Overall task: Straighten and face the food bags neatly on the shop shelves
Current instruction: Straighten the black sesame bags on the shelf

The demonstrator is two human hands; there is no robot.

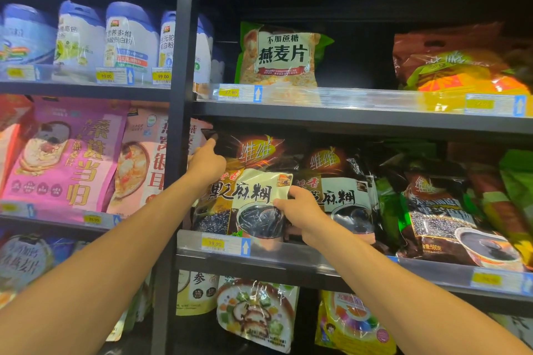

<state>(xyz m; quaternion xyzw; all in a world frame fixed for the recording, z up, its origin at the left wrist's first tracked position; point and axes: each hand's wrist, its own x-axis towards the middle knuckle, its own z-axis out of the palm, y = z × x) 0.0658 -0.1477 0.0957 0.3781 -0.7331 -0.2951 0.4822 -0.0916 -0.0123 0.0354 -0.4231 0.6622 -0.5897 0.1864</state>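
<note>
A black sesame-paste bag (248, 181) stands at the left end of the middle shelf (288, 261), facing forward. My left hand (206, 163) grips its upper left edge, with the fingers closed around the top corner. My right hand (300, 212) holds its right edge, thumb on the front. A second black sesame bag (341, 181) stands right behind and beside it. Further right a third dark bag (450, 216) leans over to the right.
An oat-flake bag (281, 56) stands alone on the upper shelf, with an orange bag (455, 63) lying at the right. A dark upright post (178, 112) divides the bays. Pink bags (66, 153) and white tubs (129, 40) fill the left bay. More bags (256, 314) sit below.
</note>
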